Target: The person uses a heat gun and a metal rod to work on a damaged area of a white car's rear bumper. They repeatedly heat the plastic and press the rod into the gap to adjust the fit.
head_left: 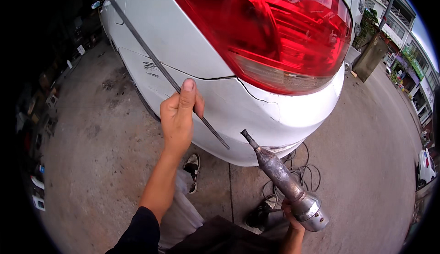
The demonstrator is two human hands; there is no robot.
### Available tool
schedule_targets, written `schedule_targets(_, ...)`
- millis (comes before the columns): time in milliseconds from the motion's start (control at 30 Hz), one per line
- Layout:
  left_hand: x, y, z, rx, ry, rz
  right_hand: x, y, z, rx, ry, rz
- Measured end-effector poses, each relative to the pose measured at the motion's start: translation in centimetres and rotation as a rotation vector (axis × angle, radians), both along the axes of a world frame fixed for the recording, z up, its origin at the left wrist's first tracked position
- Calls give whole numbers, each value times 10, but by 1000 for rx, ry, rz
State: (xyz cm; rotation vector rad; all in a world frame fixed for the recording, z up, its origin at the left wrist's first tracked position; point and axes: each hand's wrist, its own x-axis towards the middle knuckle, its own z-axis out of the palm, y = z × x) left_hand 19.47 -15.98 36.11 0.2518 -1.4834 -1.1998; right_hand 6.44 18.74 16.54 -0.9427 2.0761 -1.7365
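Observation:
My left hand [181,116] grips a long thin dark rod [142,41], which slants from the upper left down across the white rear bumper [288,116], thumb laid along it. A thin crack runs through the bumper below the red taillight [284,29], and dark scratches [150,68] mark its left part. My right hand [294,219], partly hidden, holds a metal hot-air tool [284,180] with a narrow blackened nozzle. The nozzle points up toward the bumper, a short way right of the rod's lower end; I cannot tell whether it touches.
Coiled cable [307,169] lies on the concrete ground [91,162] beside my shoes [192,171]. Clutter lines the dark left edge. To the right stand a post [369,59], plants and buildings, with a parked white car [426,167] farther along the paved lane.

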Motion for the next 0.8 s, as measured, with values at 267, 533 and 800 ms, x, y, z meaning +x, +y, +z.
schedule_targets(267,-40,19,3,294,-166,29,12,-24,74,-247,-56,2)
schedule_targets(533,-37,14,12,265,-197,124,0,-4,49,-257,5,92)
schedule_targets(800,-31,1,18,328,-340,-58,22,-58,88,-380,-46,103)
